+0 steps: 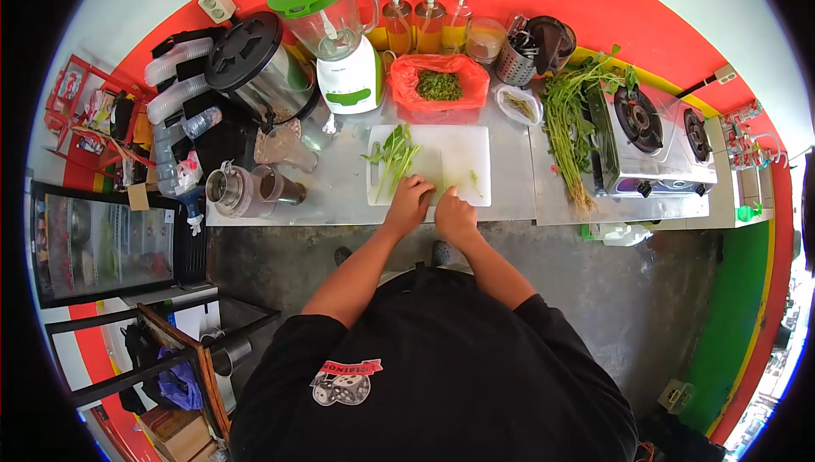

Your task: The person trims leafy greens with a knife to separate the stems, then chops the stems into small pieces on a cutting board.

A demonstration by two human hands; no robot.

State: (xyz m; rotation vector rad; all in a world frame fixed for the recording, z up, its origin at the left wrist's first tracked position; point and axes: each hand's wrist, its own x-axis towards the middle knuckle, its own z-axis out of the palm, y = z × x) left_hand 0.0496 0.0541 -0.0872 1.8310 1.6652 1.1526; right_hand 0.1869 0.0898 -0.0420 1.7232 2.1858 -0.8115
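Observation:
On the white cutting board [467, 141] lie green leafy stems [396, 159], toward its left half. My left hand [411, 201] is closed on the lower ends of these stems near the board's front edge. My right hand [456, 215] is closed round the handle of a knife, whose pale blade [441, 172] points away from me over the board, just right of the stems. Small green bits [474, 179] lie on the board right of the blade. Behind the board, a red plastic bag [406, 97] holds chopped greens [439, 85].
A blender [351, 80], pump bottles [429, 28] and a utensil holder [516, 65] line the back. Right of the board are a long bundle of greens [567, 118] and a gas stove [658, 169]. A steel container [270, 76] and cups [280, 186] stand left.

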